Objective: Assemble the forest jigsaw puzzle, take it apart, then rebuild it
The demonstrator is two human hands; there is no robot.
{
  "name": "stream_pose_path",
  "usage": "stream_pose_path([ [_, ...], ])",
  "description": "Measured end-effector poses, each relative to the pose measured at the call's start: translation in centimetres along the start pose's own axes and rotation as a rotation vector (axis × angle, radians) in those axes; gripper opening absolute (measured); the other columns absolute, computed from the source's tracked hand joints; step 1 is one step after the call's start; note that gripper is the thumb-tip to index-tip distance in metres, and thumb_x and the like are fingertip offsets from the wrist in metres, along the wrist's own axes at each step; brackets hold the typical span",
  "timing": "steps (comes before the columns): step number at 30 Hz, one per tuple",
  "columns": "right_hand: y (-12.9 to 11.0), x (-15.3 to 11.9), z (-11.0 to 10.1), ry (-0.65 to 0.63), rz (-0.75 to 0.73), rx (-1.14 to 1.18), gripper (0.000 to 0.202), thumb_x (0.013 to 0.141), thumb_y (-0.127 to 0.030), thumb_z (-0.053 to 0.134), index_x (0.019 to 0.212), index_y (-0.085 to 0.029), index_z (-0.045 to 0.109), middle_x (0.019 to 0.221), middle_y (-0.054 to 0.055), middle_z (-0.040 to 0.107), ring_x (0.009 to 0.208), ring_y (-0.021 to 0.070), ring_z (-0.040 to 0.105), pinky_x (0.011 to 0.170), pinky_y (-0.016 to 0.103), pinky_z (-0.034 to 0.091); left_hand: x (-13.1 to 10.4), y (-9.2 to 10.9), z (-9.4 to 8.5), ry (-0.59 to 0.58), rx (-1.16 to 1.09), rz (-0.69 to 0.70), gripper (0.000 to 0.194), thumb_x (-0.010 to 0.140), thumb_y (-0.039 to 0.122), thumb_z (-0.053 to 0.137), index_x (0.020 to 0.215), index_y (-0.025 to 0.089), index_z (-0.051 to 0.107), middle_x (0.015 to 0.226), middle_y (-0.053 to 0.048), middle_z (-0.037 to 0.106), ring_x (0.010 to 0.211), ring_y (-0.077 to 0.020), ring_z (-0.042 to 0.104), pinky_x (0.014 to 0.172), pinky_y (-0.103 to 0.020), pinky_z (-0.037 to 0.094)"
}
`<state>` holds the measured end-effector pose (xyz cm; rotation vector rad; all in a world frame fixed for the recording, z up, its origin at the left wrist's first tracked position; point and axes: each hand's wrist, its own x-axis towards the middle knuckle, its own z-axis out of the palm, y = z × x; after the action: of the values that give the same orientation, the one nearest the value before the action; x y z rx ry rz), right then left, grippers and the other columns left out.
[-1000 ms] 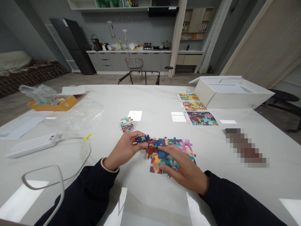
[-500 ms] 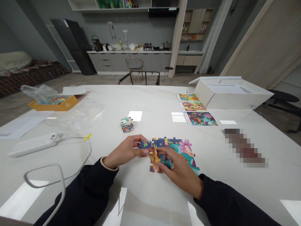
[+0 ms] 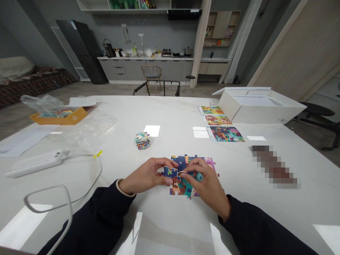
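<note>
My left hand [image 3: 148, 175] pinches a dark blue puzzle piece [image 3: 170, 172] with green leaves between thumb and fingers, held up at the left side of the partly joined jigsaw puzzle [image 3: 181, 163]. Opposite it, my right hand [image 3: 208, 182] grips another puzzle piece [image 3: 182, 172], seen almost edge-on, so its picture is hidden. The two pieces are very close; whether they touch I cannot tell. Both hands cover parts of the colourful puzzle, which lies flat on the white table [image 3: 164, 226]. Beyond my left hand stands a stack of puzzle pieces [image 3: 142, 141].
Picture sheets [image 3: 227, 134] lie at the back right beside a white box [image 3: 255, 113]. On the left are a yellow box [image 3: 60, 118] with pieces in plastic, a clear bag [image 3: 92, 131], and a white power strip [image 3: 37, 164] with its cable [image 3: 70, 202]. A blurred object [image 3: 275, 166] lies right.
My right hand has lifted a piece from the puzzle's left edge and turned it edge-on. My left hand has brought the blue piece right and tilted it up.
</note>
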<state>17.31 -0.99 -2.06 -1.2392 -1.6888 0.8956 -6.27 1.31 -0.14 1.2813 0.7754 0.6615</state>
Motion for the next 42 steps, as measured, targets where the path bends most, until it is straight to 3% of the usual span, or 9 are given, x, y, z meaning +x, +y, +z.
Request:
stream_pose_path([
  [5,0.4,0.2,0.2,-0.172,0.213,0.334,0.030,0.091,-0.049,0.070,0.089,-0.021,0.079,0.078,0.005,0.075,0.068,0.0226,0.071,0.065,0.037,0.059,0.5,-0.6,1.3,0.111,0.060,0.032,0.032,0.079,0.032,0.086,0.099,0.016,0.066,0.090,-0.005,0.070,0.086,-0.0186,0.067,0.077,-0.031,0.056],
  [7,0.5,0.1,0.2,-0.190,0.233,0.363,0.035,0.095,-0.052,0.064,0.102,-0.021,0.079,0.088,0.007,0.077,0.072,0.0232,0.073,0.069,0.039,0.061,0.7,-0.7,1.3,0.161,0.087,0.041,0.035,0.080,0.034,0.085,0.104,0.016,0.066,0.088,-0.004,0.071,0.082,-0.0182,0.068,0.076,-0.031,0.056],
  [9,0.5,-0.1,0.1,-0.164,0.160,0.272,0.034,0.098,-0.049,0.061,0.116,-0.023,0.075,0.106,0.009,0.076,0.085,0.0245,0.074,0.081,0.043,0.061,0.8,-0.6,0.8,0.205,0.105,0.038,0.038,0.080,0.035,0.084,0.109,0.016,0.067,0.094,-0.007,0.074,0.086,-0.0205,0.070,0.080,-0.034,0.057],
  [13,0.1,-0.7,-0.3,-0.257,-0.209,-0.187,0.037,0.089,-0.040,0.077,0.122,-0.024,0.073,0.122,0.012,0.069,0.115,0.0323,0.062,0.104,0.054,0.050,0.5,0.1,-0.8,0.289,0.184,-0.003,0.037,0.079,0.036,0.083,0.107,0.015,0.071,0.098,-0.009,0.077,0.090,-0.0230,0.071,0.085,-0.037,0.058],
  [17,-0.1,-1.1,-0.5,-0.352,-0.338,-0.377,0.039,0.082,-0.035,0.086,0.115,-0.021,0.072,0.119,0.013,0.064,0.114,0.0331,0.057,0.098,0.052,0.051,0.3,0.2,-1.2,0.261,0.173,-0.059,0.036,0.077,0.037,0.084,0.103,0.014,0.072,0.092,-0.009,0.077,0.085,-0.0223,0.071,0.079,-0.036,0.059],
  [30,-0.4,-1.2,0.0,-0.278,-0.113,-0.180,0.039,0.082,-0.017,0.080,0.108,-0.025,0.053,0.106,0.004,0.063,0.097,0.0241,0.061,0.085,0.039,0.052,-0.3,0.0,-1.1,0.063,0.088,-0.202,0.041,0.075,0.035,0.088,0.104,0.014,0.068,0.087,-0.007,0.075,0.077,-0.0178,0.069,0.073,-0.031,0.056],
  [35,-0.2,-1.2,-0.1,-0.222,-0.234,-0.148,0.035,0.085,-0.014,0.074,0.108,-0.026,0.051,0.105,0.004,0.063,0.098,0.0233,0.063,0.085,0.037,0.054,0.0,-0.4,-0.3,-0.023,0.029,-0.166,0.040,0.078,0.035,0.086,0.103,0.016,0.061,0.088,-0.006,0.074,0.079,-0.0192,0.071,0.073,-0.032,0.055],
  [38,0.0,-1.2,-0.2,-0.204,-0.313,-0.156,0.035,0.088,-0.018,0.075,0.113,-0.026,0.051,0.109,0.005,0.065,0.102,0.0242,0.065,0.089,0.039,0.055,0.1,-0.6,0.3,-0.010,0.021,-0.100,0.038,0.079,0.034,0.085,0.102,0.017,0.060,0.089,-0.004,0.073,0.079,-0.0175,0.070,0.074,-0.030,0.054],
  [42,0.5,-0.8,-1.3,-0.185,-0.326,-0.256,0.049,0.087,-0.034,0.081,0.128,-0.027,0.053,0.123,0.010,0.067,0.117,0.0303,0.064,0.099,0.046,0.055,0.2,-0.1,-0.1,0.155,0.102,-0.056,0.041,0.080,0.036,0.083,0.111,0.017,0.064,0.091,-0.005,0.073,0.082,-0.0185,0.069,0.076,-0.031,0.053],
])
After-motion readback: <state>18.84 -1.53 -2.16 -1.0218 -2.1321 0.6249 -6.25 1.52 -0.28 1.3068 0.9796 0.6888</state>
